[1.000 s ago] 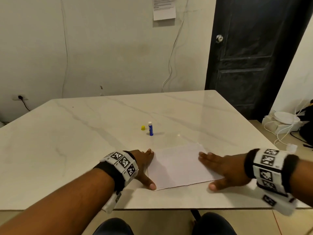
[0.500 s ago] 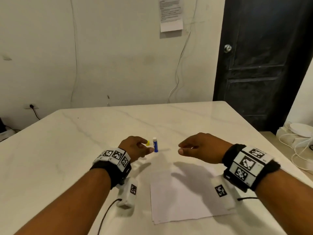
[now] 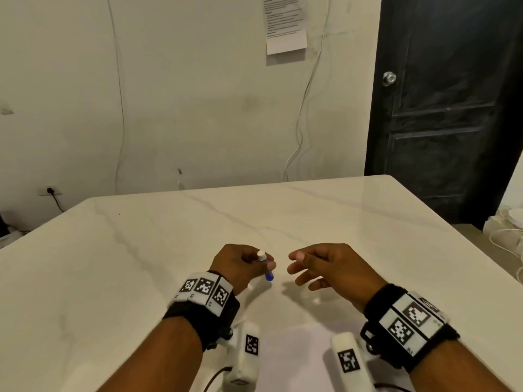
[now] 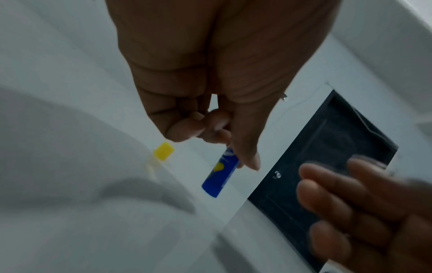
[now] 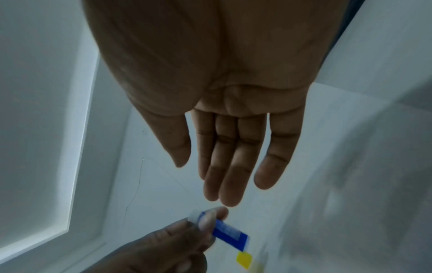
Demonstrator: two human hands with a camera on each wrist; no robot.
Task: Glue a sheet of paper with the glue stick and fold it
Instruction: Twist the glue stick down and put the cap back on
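Observation:
My left hand [image 3: 264, 264] pinches a small blue glue stick [image 3: 268, 271] with its white tip [image 3: 261, 254] up, lifted off the marble table [image 3: 141, 264]. The left wrist view shows the stick [image 4: 221, 177] slanting down from my curled fingers [image 4: 187, 129]. Its yellow cap [image 4: 164, 151] lies on the table just beyond, hidden in the head view. My right hand [image 3: 297, 267] hovers a little to the right of the stick, empty, with relaxed fingers [image 5: 224, 166]. The white paper sheet [image 3: 294, 357] lies flat near the front edge, between my wrists.
A dark door [image 3: 447, 108] stands at the back right, and a printed note [image 3: 285, 24] hangs on the wall behind the table. White cables and a white object [image 3: 509, 230] sit on the floor past the table's right edge.
Both hands left the paper and moved forward. My left hand took the glue stick, which stood on the table, and lifted it. The right hand drew close beside it.

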